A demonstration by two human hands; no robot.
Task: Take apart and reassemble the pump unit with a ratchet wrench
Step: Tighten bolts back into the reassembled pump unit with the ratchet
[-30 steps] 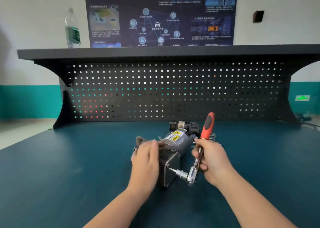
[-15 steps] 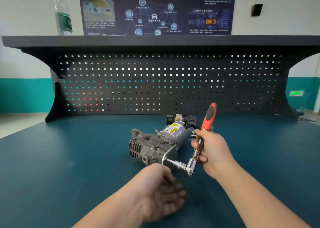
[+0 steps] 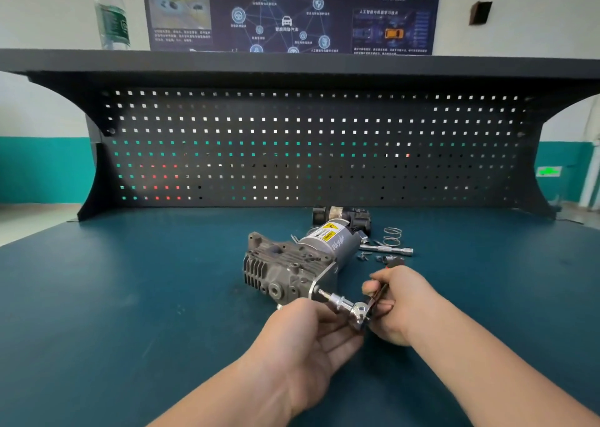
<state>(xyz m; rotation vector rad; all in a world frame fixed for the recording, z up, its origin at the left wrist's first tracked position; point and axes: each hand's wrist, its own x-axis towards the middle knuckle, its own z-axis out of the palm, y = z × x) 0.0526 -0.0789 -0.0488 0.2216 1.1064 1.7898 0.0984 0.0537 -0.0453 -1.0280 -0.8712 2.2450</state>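
Observation:
The grey pump unit lies on its side on the teal bench, finned head to the left, motor can with a yellow label pointing away. A ratchet wrench has its socket and bit set against the pump's metal bracket near the front. My right hand grips the wrench handle, which is tipped low and mostly hidden; only a bit of red shows. My left hand is palm up under the socket, fingertips touching the ratchet head.
Behind the pump lie a black part, a coil spring, an extension bar and several small sockets or bolts. A black pegboard back with a shelf carries a water bottle.
My left hand left the pump body, dropped toward me, then rose to the ratchet head. My right hand swung the wrench handle down from upright. The view moved closer.

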